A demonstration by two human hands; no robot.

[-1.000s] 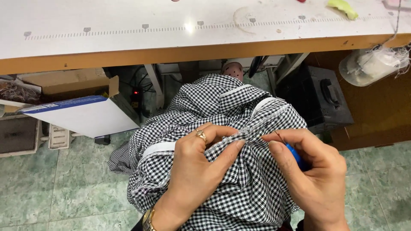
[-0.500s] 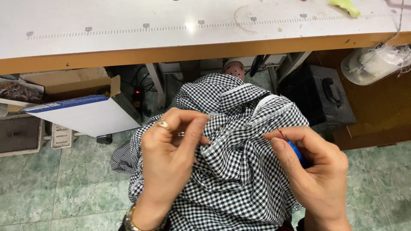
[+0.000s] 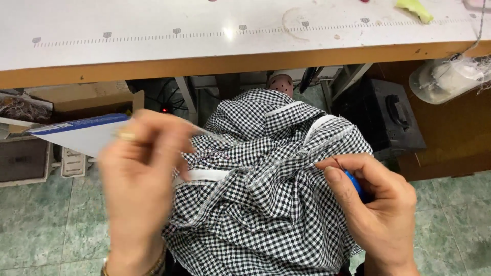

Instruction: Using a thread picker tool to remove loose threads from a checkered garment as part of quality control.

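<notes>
Bright overhead light falls evenly, leaving a small glare spot on the white desk (image 3: 153, 30). Under the desk lies deep shadow. The left hand (image 3: 140, 174) is smeared with motion blur; the right hand (image 3: 376, 202) and checked cloth (image 3: 266, 199) stay sharp.

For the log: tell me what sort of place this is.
Probably a sewing workshop: a white worktable with a printed ruler strip, a black-and-white checked garment on the lap, and both hands working its seam.

A white table (image 3: 153, 46) with a wooden edge spans the top. A printed ruler strip (image 3: 204, 33) runs along it. A yellow-green scrap (image 3: 415, 8) lies at its right.
</notes>
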